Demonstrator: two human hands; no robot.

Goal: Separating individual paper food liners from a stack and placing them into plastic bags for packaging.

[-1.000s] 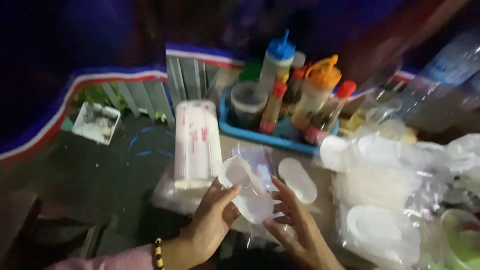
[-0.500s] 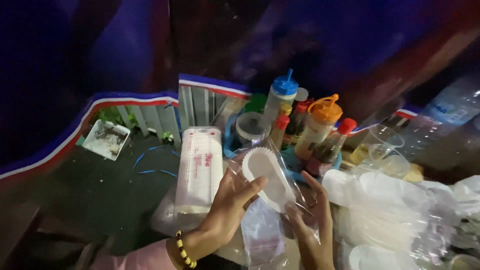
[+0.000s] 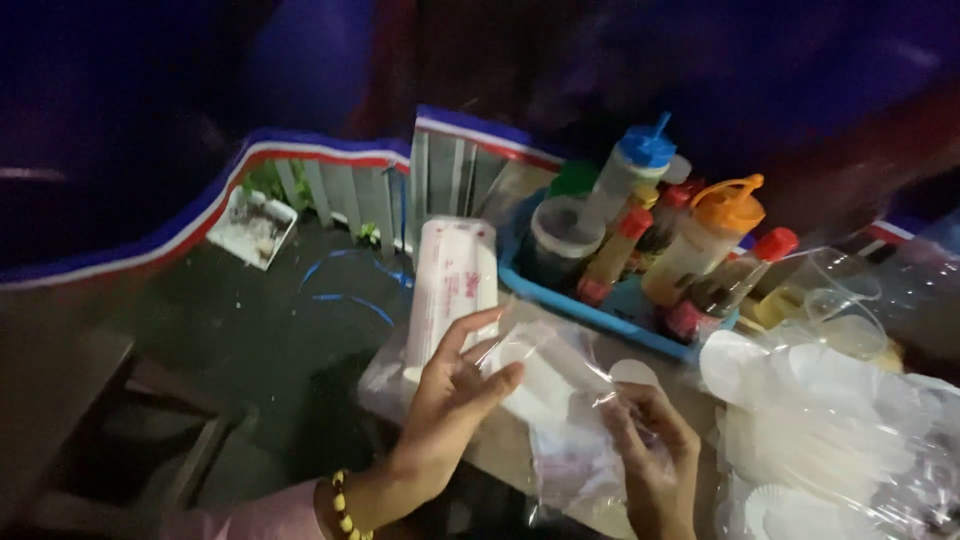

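Holding a white plastic lid (image 3: 535, 375) up above the table edge, the left hand (image 3: 455, 400) is pinching it with thumb and fingers spread along its rim, while the right hand (image 3: 650, 450) is closing its fingers on the crinkled clear plastic bag (image 3: 580, 440) just below and to the right of that lid; the two hands are sitting close together but not touching. One bead bracelet (image 3: 345, 505) is circling the left wrist. Just beyond the left hand, one tall sleeve of stacked white cups (image 3: 452, 285) is lying lengthwise at the table's left edge, partly overhanging it. Behind the hands, one blue tray (image 3: 600, 315) is carrying the sauces: about six bottles can be counted (some are overlapping, so the count is rough), among them one with a blue cap (image 3: 630, 170), one with an orange cap (image 3: 705, 235) and three or so with red caps, plus one dark round tub (image 3: 560, 240). To the right, a heap of white lids in clear bags (image 3: 840, 430) is crowding the table up to the frame's edge, too jumbled to count, and two clear cups (image 3: 835, 295) are standing behind it. Open room is lying only on the left, where the dark floor (image 3: 270, 340) is dropping away beside the table toward a low picket fence (image 3: 350, 190).
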